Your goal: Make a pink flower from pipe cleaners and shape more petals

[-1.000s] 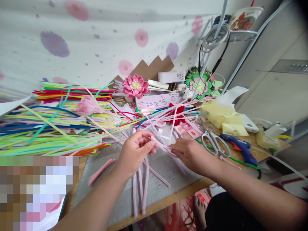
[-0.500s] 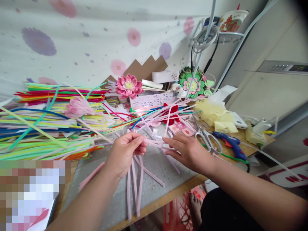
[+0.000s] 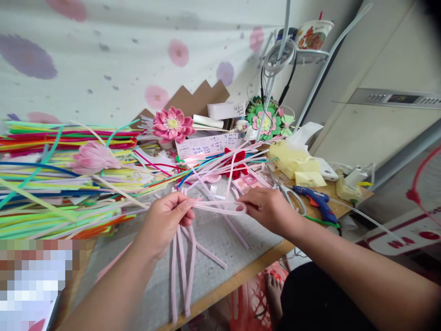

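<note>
Pink looped strip (image 3: 218,210) spans between the hands (image 3: 174,211) (image 3: 263,209), near a handwritten white card (image 3: 206,145).

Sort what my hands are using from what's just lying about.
In use:
- pale pink loop, pinched in left hand, right hand at its rounded end
- probably pale strips below

Lying about:
- scissors
- blue glue gun
- open pink flower

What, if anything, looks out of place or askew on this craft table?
The pale pink flower looks odd: it lies tipped on its side across the heaped pipe cleaners, while the darker pink flower shows its open face. Nothing visible looks spilled or damaged.
</note>
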`<action>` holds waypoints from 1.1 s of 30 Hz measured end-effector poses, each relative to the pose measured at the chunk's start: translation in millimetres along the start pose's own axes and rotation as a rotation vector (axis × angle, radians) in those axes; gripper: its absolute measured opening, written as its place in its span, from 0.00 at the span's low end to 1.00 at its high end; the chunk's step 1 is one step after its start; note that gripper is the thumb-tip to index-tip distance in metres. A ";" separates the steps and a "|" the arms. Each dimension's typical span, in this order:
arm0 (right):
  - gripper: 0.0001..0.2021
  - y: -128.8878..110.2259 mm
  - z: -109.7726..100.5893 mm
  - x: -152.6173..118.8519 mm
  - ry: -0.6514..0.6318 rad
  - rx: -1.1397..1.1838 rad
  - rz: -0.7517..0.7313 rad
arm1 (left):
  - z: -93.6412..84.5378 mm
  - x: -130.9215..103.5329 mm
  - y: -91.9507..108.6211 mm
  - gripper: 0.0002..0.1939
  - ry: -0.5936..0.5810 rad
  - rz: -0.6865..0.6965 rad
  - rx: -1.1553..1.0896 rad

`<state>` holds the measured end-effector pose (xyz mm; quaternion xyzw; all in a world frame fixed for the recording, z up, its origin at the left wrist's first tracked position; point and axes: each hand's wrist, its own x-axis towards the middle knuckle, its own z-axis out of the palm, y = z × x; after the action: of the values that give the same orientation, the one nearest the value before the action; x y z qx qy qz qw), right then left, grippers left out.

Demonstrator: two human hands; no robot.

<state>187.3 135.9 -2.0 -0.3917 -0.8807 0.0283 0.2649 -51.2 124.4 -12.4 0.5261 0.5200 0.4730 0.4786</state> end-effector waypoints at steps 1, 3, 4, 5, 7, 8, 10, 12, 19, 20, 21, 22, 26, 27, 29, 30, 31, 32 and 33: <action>0.07 0.5 -0.3 0.2 -0.001 0.064 0.024 | -0.6 0.3 -0.7 0.10 0.010 0.019 -0.009; 0.15 1.2 -0.4 0.1 -0.008 0.172 0.027 | -1.2 0.5 -2.1 0.09 0.024 0.055 -0.024; 0.19 1.3 -0.3 -0.2 -0.006 0.202 0.008 | -1.3 0.5 -2.7 0.08 0.028 0.067 -0.030; 0.22 1.2 -0.1 -0.6 0.001 0.218 -0.015 | -1.2 0.4 -3.1 0.08 0.033 0.074 -0.034; 0.20 0.5 0.2 -1.4 0.020 0.218 -0.050 | -0.8 0.3 -3.6 0.08 0.046 0.078 -0.046; 0.17 0.1 0.3 -1.7 0.032 0.211 -0.060 | -0.6 0.4 -3.8 0.08 0.052 0.077 -0.056; 0.15 -0.9 0.3 -2.0 0.037 0.207 -0.054 | -0.4 1.1 -3.8 0.08 0.056 0.075 -0.073; 0.16 -1.7 0.2 -1.9 0.023 0.231 -0.010 | -0.6 1.8 -3.9 0.08 0.055 0.078 -0.073; 0.13 -6.4 -1.7 1.5 -0.061 0.458 0.276 | -0.7 0.3 -5.9 0.08 0.048 0.113 -0.055; 0.13 -6.9 -1.9 2.0 -0.073 0.477 0.295 | -0.3 0.1 -6.0 0.08 0.049 0.117 -0.057; 0.14 -7.4 -1.9 2.3 -0.081 0.484 0.306 | 0.2 0.0 -5.8 0.08 0.053 0.119 -0.061; 0.14 -7.6 -1.6 2.6 -0.088 0.481 0.314 | 0.8 0.0 -5.6 0.08 0.057 0.118 -0.066; 0.16 -7.3 1.0 2.3 -0.084 0.442 0.308 | 2.1 0.2 -4.2 0.08 0.067 0.100 -0.083; 0.17 -7.1 1.6 2.0 -0.079 0.440 0.294 | 2.2 0.1 -4.1 0.08 0.067 0.099 -0.085; 0.19 -7.0 2.5 1.5 -0.066 0.428 0.267 | 2.2 -0.2 -4.1 0.08 0.063 0.098 -0.088; 0.19 -7.0 2.8 1.3 -0.063 0.417 0.256 | 2.1 -0.3 -4.2 0.08 0.061 0.098 -0.090; 0.19 -7.0 2.9 1.0 -0.064 0.406 0.246 | 1.9 -0.4 -4.5 0.08 0.060 0.098 -0.092; 0.19 -7.0 3.0 0.8 -0.068 0.399 0.234 | 1.7 -0.4 -4.8 0.07 0.060 0.098 -0.094; 0.19 -6.9 3.1 0.6 -0.072 0.395 0.222 | 1.4 -0.5 -5.1 0.07 0.060 0.098 -0.095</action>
<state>180.8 132.0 -2.6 -0.4252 -0.8185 0.2433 0.3001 -50.3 123.9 -17.7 0.5131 0.4850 0.5355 0.4634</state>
